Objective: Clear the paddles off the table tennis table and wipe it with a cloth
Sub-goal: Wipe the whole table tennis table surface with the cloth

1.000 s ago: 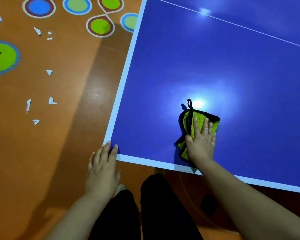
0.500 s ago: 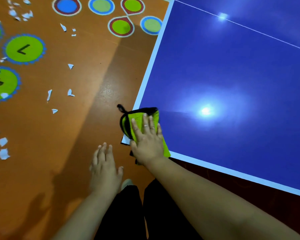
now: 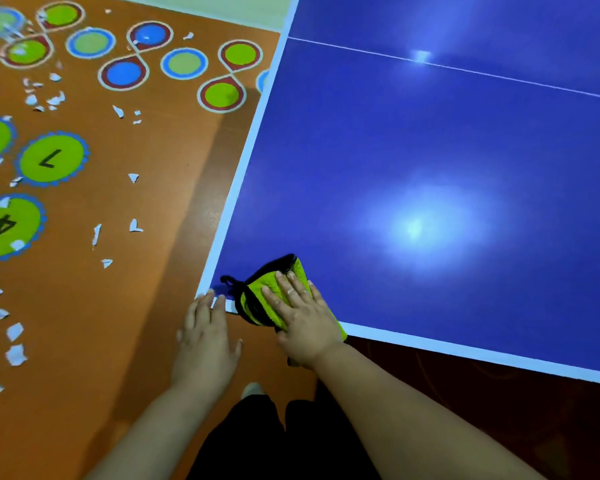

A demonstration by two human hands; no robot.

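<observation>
The table [image 3: 430,150] has a smooth, hard blue top, glossy enough to mirror lamps as bright patches; its white border and centre line look painted on, flat with the surface. At the table's near left corner lies the cloth [image 3: 257,301], a soft, nubbly green textile, matt, bound in black fabric trim with a small black loop. The orange floor [image 3: 84,341] looks smooth with a dull sheen. Its round coloured decals [image 3: 52,159] look printed and flat. The white scraps [image 3: 15,355] seem torn paper or film. The black trousers [image 3: 257,445] are matt cloth.
</observation>
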